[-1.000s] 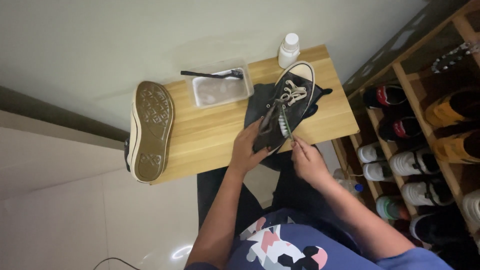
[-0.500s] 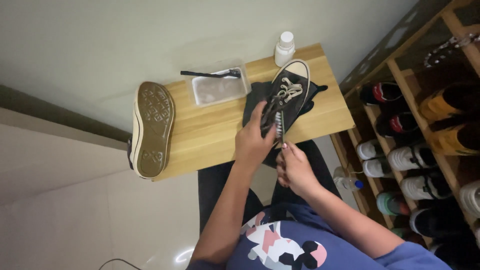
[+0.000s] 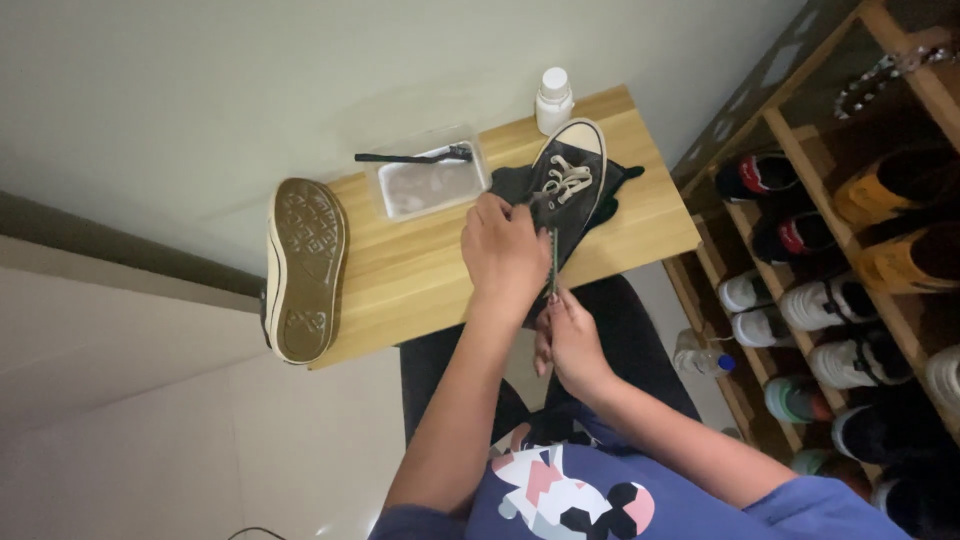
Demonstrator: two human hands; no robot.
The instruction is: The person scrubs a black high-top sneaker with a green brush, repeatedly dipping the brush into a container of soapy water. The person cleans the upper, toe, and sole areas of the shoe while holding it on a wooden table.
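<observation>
Where a second ago the left hand (image 3: 503,250) gripped the black sneaker (image 3: 562,187) at its heel, it now lies higher over the shoe's side on the wooden table (image 3: 420,270), fingers curled around it and hiding the heel. The right hand (image 3: 568,340), nearer the body, pinches a thin brush handle (image 3: 553,262); its bristles are hidden.

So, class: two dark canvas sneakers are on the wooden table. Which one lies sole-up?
The dark canvas sneaker at the table's left edge, its brown patterned sole facing up. The other, the laced sneaker, is under the left hand.
</observation>
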